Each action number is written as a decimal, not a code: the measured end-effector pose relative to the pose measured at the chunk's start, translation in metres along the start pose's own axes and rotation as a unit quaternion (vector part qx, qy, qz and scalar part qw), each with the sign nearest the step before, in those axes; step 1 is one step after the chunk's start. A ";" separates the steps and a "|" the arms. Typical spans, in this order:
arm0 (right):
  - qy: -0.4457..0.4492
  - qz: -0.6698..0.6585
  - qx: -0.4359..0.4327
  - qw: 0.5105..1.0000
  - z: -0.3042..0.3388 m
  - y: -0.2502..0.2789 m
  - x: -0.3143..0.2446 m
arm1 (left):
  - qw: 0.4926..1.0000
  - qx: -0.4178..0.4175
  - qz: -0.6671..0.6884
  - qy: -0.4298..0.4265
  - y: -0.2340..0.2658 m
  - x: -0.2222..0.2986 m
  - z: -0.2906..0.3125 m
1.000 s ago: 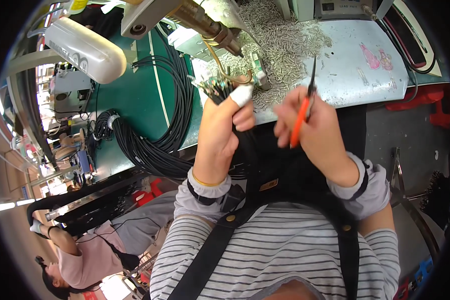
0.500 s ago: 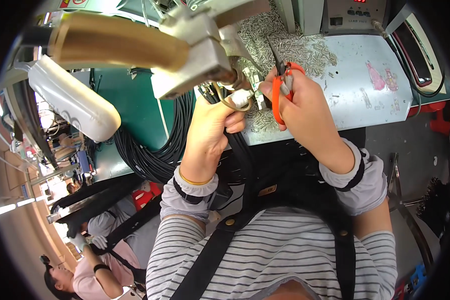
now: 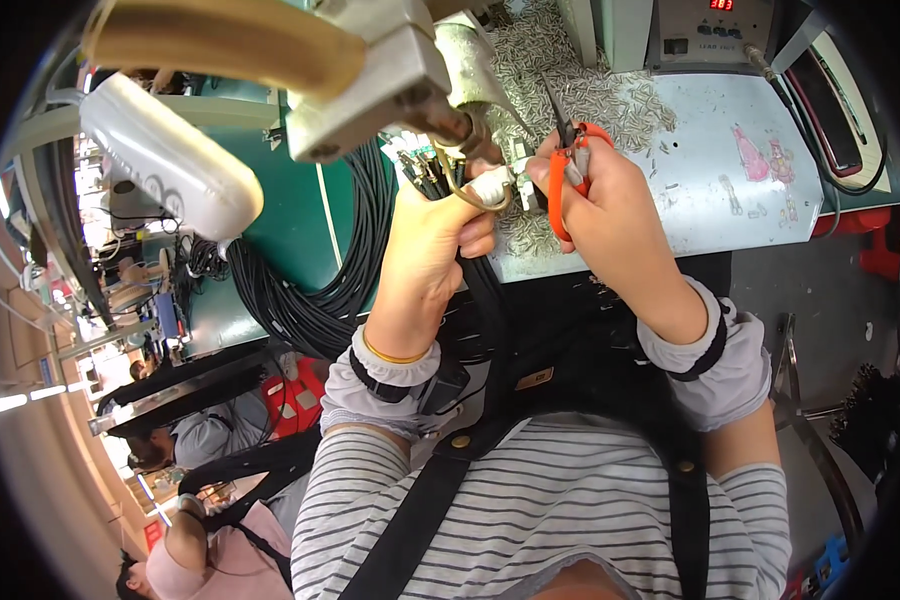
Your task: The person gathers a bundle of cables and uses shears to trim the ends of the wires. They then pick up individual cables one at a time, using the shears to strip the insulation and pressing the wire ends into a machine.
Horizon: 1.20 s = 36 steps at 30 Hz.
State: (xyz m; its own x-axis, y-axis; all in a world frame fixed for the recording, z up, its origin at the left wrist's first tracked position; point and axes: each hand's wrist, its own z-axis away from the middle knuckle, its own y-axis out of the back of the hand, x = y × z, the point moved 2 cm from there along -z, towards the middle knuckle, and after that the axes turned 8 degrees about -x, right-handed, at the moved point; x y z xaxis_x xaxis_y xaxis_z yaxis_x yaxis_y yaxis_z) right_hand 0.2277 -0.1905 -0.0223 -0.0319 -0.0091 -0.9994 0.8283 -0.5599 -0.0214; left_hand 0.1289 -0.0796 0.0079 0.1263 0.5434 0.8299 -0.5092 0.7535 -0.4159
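Note:
My left hand (image 3: pixel 432 240) is closed around a bundle of black cables (image 3: pixel 482 290), holding their stripped ends up near a hanging metal tool (image 3: pixel 390 70). A white wrap covers one fingertip. My right hand (image 3: pixel 610 200) grips orange-handled snips (image 3: pixel 568 150), blades pointing up, just right of the cable ends. Both hands are close together above the workbench's front edge.
A large coil of black cables (image 3: pixel 320 280) lies on the green mat (image 3: pixel 280 220) to the left. A heap of small metal pieces (image 3: pixel 590 90) covers the pale bench top (image 3: pixel 710 170). A grey control box (image 3: pixel 710 30) stands at the back. Other people sit at lower left.
Both hands have risen toward the hanging tool. The right hand with the snips came in from the right until it sits beside the cable ends.

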 end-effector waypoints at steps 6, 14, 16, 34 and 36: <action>-0.032 -0.095 -0.036 0.994 0.020 0.002 -0.011 | 0.992 -0.016 0.120 0.022 -0.006 -0.011 0.023; -0.062 -0.242 -0.096 0.963 0.048 -0.008 -0.024 | 0.997 0.024 -0.043 -0.061 -0.018 -0.022 0.059; -0.054 -0.272 -0.092 0.956 0.055 -0.015 -0.023 | 0.987 0.072 -0.095 -0.106 -0.019 -0.023 0.065; -0.029 -0.111 0.019 0.993 0.039 0.006 -0.021 | 0.999 0.010 -0.009 -0.037 -0.001 -0.011 0.011; -0.106 -0.147 -0.073 0.981 0.047 0.007 -0.027 | 0.999 0.017 0.004 -0.041 0.002 -0.017 0.020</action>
State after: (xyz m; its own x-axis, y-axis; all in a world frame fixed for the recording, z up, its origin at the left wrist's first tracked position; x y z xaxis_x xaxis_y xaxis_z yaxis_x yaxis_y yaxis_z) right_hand 0.2083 -0.2333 0.0057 -0.3843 -0.0462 -0.9221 0.8370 -0.4389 -0.3268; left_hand 0.1088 -0.0942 0.0005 0.0536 0.5161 0.8548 -0.5392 0.7355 -0.4102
